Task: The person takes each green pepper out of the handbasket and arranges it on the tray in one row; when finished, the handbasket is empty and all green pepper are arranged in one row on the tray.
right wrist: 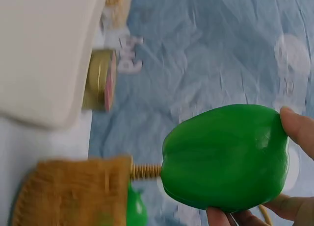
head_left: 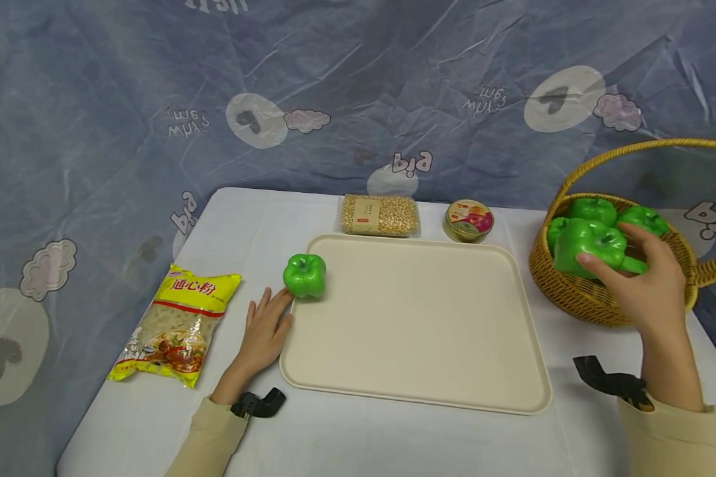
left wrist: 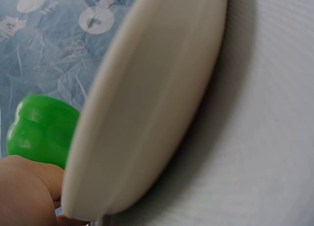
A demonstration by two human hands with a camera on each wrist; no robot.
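"What sort of place are you in?"

"A staged corner, I'd say; whether a home or a lab lies around it, I can't tell."

"What shows that?"

"A creased blue-grey printed sheet [head_left: 358, 79] fills my background. On my white counter [head_left: 406, 440], a macaroni bag [head_left: 176, 324], a grain pack [head_left: 388, 216] and a tin [head_left: 469, 221] surround a tray [head_left: 417, 324]. I wear black devices [head_left: 264, 403] at both wrists."

Basket handle [head_left: 644, 146] — partly outside head view
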